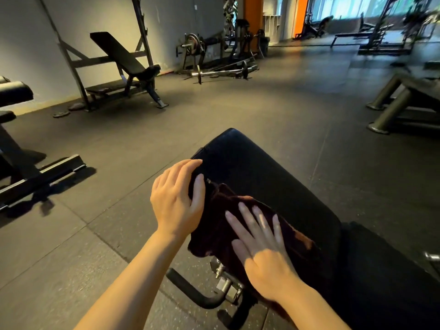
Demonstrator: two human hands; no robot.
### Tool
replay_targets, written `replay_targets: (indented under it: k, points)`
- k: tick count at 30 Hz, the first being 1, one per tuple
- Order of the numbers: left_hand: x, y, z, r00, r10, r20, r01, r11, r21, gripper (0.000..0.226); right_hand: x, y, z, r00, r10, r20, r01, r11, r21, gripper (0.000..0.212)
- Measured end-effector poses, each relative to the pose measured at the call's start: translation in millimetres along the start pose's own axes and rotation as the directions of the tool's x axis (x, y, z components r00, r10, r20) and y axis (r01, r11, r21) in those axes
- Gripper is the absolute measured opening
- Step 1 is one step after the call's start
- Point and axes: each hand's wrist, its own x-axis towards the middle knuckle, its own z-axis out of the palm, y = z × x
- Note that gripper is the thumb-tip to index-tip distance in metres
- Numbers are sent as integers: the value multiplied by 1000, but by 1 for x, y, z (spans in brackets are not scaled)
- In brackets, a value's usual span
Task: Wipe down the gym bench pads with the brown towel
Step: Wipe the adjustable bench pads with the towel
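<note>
Right hand flat on the dark brown, crumpled cloth towel, fingers straight and spread, pressing it onto the near left part of the black padded gym bench surface, while the left hand rests on the pad's left edge, fingers loosely together and thumb lying over the top. The towel's near end disappears under the right palm and wrist, and its folds are lost in the dim light. Its long axis runs along the pad, from near right up toward far left.
</note>
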Motion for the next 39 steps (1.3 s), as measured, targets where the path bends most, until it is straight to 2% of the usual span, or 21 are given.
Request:
replay_targets:
  k: [2, 4, 7, 11, 17, 19, 23, 25, 29, 32, 35, 38, 39]
  points:
    - [0, 0, 3, 999, 1, -48, -3, 999, -54, 34, 27, 3, -17, 999, -37, 0, 37, 998, -43, 60]
    - [4, 0, 4, 998, 14, -61, -18, 997, -76, 36, 59, 12, -28, 999, -39, 24, 41, 998, -49, 47]
    - [7, 1, 6, 997, 39, -62, -45, 995, -85, 37, 101, 27, -37, 979, -157, -129, 137, 979, -151, 60]
    - [5, 2, 5, 997, 62, -48, -66, 993, -93, 36, 145, 46, -42, 956, -211, -204, 206, 977, -46, 66]
    - [5, -4, 10, 993, 105, -48, -105, 994, -3, 31, 206, 69, -55, 939, -114, -325, 158, 981, 111, 76]
    - [6, -5, 10, 993, 114, -41, -112, 993, 33, 32, 211, 72, -54, 938, -94, -333, 153, 976, 158, 69]
    - [4, -4, 8, 992, 117, -40, -115, 992, 61, 32, 199, 74, -50, 945, -5, -328, 50, 990, 129, 63]
    - [4, -3, 7, 993, 113, -43, -110, 992, 67, 32, 183, 78, -48, 960, 49, -277, -21, 994, 103, 59]
    - [3, -5, 8, 995, 100, -30, -97, 992, 84, 32, 134, 95, -35, 973, 132, -188, -113, 988, 106, 62]
    - [3, -6, 7, 995, 99, -26, -96, 990, 103, 31, 94, 99, -23, 959, 223, -175, -207, 973, 105, 70]
    - [6, -5, 5, 989, 146, 9, -146, 977, 157, 30, 63, 87, -10, 938, 301, -174, -284, 952, 115, 73]
    - [5, -4, 1, 967, 238, 89, -252, 941, 225, 30, 30, 67, 7, 922, 273, -274, -259, 962, 88, 80]
    - [4, -3, -1, 958, 261, 123, -283, 929, 236, 31, 19, 58, 11, 930, 262, -256, -248, 965, 88, 86]
